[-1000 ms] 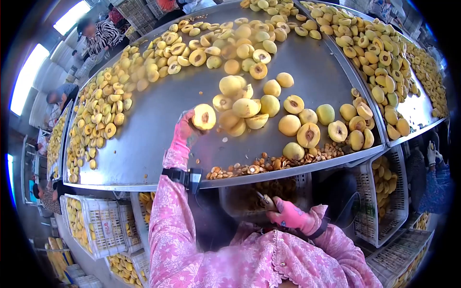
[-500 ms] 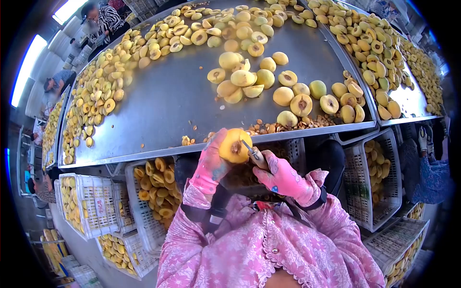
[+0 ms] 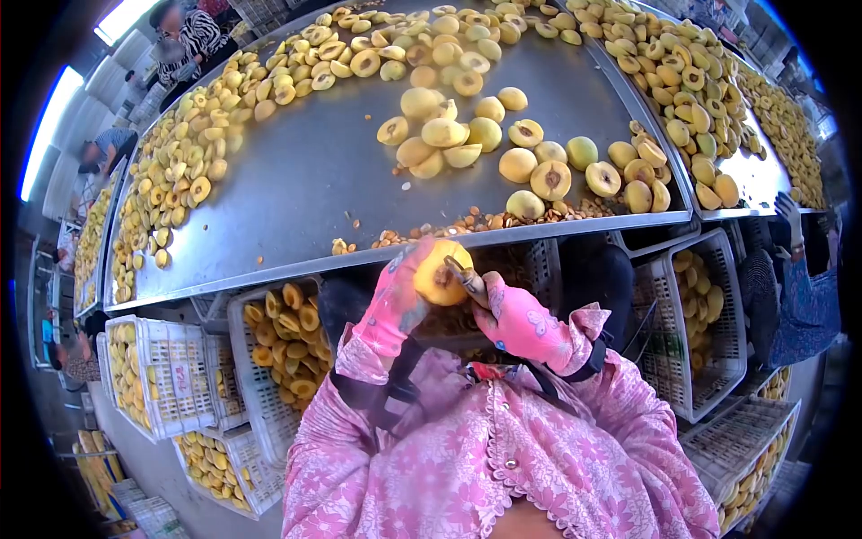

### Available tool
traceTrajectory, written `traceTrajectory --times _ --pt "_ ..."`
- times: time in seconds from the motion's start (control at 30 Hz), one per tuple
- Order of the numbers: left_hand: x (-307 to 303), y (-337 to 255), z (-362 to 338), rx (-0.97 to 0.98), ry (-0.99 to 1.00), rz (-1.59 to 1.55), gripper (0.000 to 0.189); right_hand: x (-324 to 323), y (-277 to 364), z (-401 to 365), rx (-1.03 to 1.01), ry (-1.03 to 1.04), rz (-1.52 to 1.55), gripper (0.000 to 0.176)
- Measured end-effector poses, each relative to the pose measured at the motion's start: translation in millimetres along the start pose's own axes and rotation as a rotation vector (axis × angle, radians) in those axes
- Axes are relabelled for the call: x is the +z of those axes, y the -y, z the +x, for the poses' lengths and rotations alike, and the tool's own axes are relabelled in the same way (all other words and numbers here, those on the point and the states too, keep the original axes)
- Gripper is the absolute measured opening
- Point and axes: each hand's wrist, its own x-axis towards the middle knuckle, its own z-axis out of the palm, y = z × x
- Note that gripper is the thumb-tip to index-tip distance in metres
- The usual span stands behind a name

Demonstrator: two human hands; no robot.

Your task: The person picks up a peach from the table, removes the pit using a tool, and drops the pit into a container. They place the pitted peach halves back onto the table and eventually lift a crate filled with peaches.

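My left hand, in a pink glove, is closed round a yellow peach half, its cut face turned to the right. In my right hand, also gloved in pink, is a pitting knife with a thick handle. Its metal tip overlaps the pit area in the centre of the cut face. Both hands are just in front of the metal table's near edge. Behind them, loose brown pits lie along that edge, with several peach halves beyond.
More peach halves cover the left and far sides of the table. White plastic crates of fruit stand at floor level on the left, and another crate is at right. Other people work nearby, one in a striped top.
The knife tip has moved from the right side of the cut face further over its pit area. My right hand has tilted slightly. The whole view has shifted a little.
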Motion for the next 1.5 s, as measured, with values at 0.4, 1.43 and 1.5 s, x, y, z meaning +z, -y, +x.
traceTrajectory --times 0.4,1.43,1.5 --pt "-36 17 27 -0.108 0.019 0.074 0.04 15 -18 -1 -0.063 -0.058 0.144 0.019" --pt "-9 47 -7 0.239 -0.045 0.092 0.036 22 -4 -28 0.029 -0.181 0.137 0.021" --pt "0 44 -13 0.207 -0.037 0.043 0.036 28 -9 -29 0.025 -0.179 0.153 0.022"
